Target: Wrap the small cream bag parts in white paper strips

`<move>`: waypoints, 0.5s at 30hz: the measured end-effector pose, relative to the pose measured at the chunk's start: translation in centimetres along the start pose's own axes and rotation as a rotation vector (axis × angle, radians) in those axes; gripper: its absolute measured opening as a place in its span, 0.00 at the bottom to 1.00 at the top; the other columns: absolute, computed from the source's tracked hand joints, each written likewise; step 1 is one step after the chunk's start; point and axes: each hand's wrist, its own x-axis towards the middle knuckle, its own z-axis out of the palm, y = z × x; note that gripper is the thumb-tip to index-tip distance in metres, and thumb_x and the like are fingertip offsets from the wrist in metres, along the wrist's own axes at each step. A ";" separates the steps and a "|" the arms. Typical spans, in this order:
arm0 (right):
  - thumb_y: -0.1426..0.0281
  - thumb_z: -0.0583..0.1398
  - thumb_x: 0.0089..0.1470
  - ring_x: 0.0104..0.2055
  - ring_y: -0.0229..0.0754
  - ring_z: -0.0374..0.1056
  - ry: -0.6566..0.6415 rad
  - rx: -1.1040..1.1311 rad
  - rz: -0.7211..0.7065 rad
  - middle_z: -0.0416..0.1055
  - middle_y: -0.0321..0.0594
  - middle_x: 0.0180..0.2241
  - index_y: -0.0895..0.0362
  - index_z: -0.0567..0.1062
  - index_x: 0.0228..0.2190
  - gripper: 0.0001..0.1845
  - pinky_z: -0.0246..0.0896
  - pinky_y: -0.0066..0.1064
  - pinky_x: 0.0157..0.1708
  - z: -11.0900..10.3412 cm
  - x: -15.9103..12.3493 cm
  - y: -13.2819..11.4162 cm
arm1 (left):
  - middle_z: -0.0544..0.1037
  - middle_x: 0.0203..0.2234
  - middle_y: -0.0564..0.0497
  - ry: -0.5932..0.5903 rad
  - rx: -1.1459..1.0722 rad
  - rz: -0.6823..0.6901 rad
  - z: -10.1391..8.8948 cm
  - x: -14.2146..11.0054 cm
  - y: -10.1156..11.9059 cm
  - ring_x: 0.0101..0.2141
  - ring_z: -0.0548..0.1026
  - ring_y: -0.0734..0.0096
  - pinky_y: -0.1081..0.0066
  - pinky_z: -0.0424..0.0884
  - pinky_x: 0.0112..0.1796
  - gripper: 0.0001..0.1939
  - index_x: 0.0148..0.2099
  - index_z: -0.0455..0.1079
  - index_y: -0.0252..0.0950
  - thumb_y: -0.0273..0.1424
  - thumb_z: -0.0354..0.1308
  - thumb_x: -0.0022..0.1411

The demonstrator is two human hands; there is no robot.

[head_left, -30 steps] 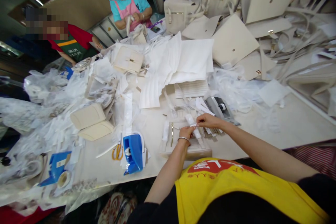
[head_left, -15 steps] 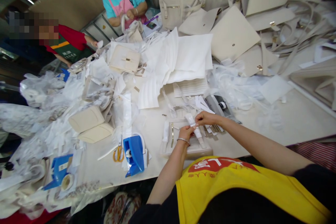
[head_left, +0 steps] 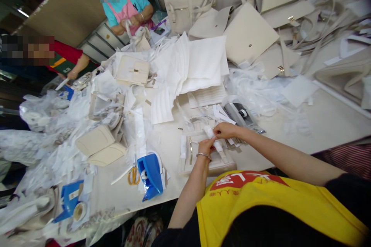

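A beige handbag (head_left: 222, 167) lies flat on the table in front of me, with a gold zipper (head_left: 190, 149) on its face. One handle of the bag is wrapped in white sheet material (head_left: 218, 146); a second white-wrapped piece (head_left: 183, 148) lies at the left side. My left hand (head_left: 206, 146), a bracelet on its wrist, is closed around the wrapped handle. From the right, my right hand (head_left: 225, 130) pinches the wrapping near its upper part, fingertips almost meeting those of the left. What exactly lies between the right fingertips is too small to see.
Left of the bag are a blue tape dispenser (head_left: 150, 177) and orange-handled scissors (head_left: 133, 175). White foam sheets (head_left: 204, 60), plastic wrapping (head_left: 255, 90) and beige bags (head_left: 251, 34) cover the far side. Two co-workers (head_left: 130, 7) (head_left: 66, 60) work at the far left.
The view has shifted slightly. Both my hands stay on the wrapped handle, with only small finger movement. The co-worker in red now holds a white strip lower down.
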 end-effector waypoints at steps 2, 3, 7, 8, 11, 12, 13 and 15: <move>0.67 0.59 0.37 0.20 0.32 0.53 -0.026 0.063 -0.017 0.59 0.32 0.15 0.61 0.69 0.17 0.08 0.43 0.24 0.20 0.0 0.0 0.3 | 0.63 0.12 0.56 0.011 0.004 0.010 0.1 0.0 0.0 0.17 0.62 0.78 0.71 0.61 0.23 0.21 0.19 0.64 0.31 0.39 0.68 0.26; 0.66 0.58 0.38 0.20 0.32 0.54 -0.051 0.105 -0.025 0.60 0.32 0.15 0.61 0.70 0.19 0.09 0.45 0.23 0.20 -0.1 0.0 0.6 | 0.63 0.12 0.57 0.015 0.001 0.013 0.1 0.0 0.0 0.17 0.62 0.79 0.72 0.61 0.23 0.21 0.19 0.64 0.31 0.39 0.68 0.26; 0.66 0.56 0.39 0.20 0.33 0.57 -0.137 0.266 -0.023 0.64 0.33 0.18 0.62 0.72 0.26 0.12 0.51 0.22 0.20 -0.2 -0.2 1.8 | 0.64 0.12 0.56 0.023 -0.011 0.015 0.0 -0.2 0.2 0.17 0.63 0.79 0.72 0.61 0.23 0.21 0.19 0.63 0.31 0.39 0.68 0.27; 0.67 0.56 0.38 0.19 0.33 0.58 -0.141 0.299 -0.016 0.65 0.34 0.18 0.62 0.72 0.26 0.12 0.52 0.22 0.20 -0.2 -0.2 2.1 | 0.65 0.13 0.56 0.023 -0.013 0.015 0.0 -0.2 0.2 0.18 0.63 0.78 0.72 0.61 0.24 0.21 0.18 0.63 0.31 0.39 0.68 0.27; 0.69 0.57 0.36 0.20 0.33 0.59 -0.099 0.378 0.014 0.66 0.35 0.20 0.61 0.71 0.26 0.11 0.53 0.22 0.20 0.1 -0.1 2.6 | 0.67 0.14 0.55 0.014 -0.025 0.006 0.0 -0.4 0.4 0.19 0.64 0.78 0.71 0.62 0.25 0.21 0.19 0.64 0.30 0.39 0.68 0.27; 0.70 0.58 0.36 0.21 0.34 0.60 -0.079 0.397 0.023 0.67 0.35 0.21 0.61 0.71 0.26 0.10 0.53 0.22 0.20 0.2 -0.1 2.6 | 0.67 0.15 0.55 0.002 -0.029 0.004 -0.1 -0.5 0.5 0.19 0.64 0.78 0.71 0.62 0.25 0.20 0.20 0.64 0.30 0.38 0.68 0.27; 0.71 0.58 0.35 0.23 0.34 0.61 -0.062 0.412 0.028 0.67 0.35 0.22 0.61 0.70 0.27 0.10 0.54 0.22 0.21 0.4 -0.1 2.6 | 0.67 0.15 0.55 -0.014 -0.034 0.004 -0.1 -0.6 0.5 0.19 0.65 0.78 0.72 0.62 0.25 0.20 0.20 0.65 0.30 0.38 0.68 0.28; 0.73 0.58 0.35 0.25 0.35 0.63 -0.050 0.425 0.040 0.68 0.35 0.23 0.60 0.68 0.28 0.11 0.55 0.22 0.23 0.7 -0.1 2.6 | 0.67 0.15 0.55 -0.051 -0.035 0.009 -0.1 -0.7 0.7 0.19 0.64 0.78 0.73 0.62 0.24 0.19 0.21 0.66 0.30 0.38 0.67 0.30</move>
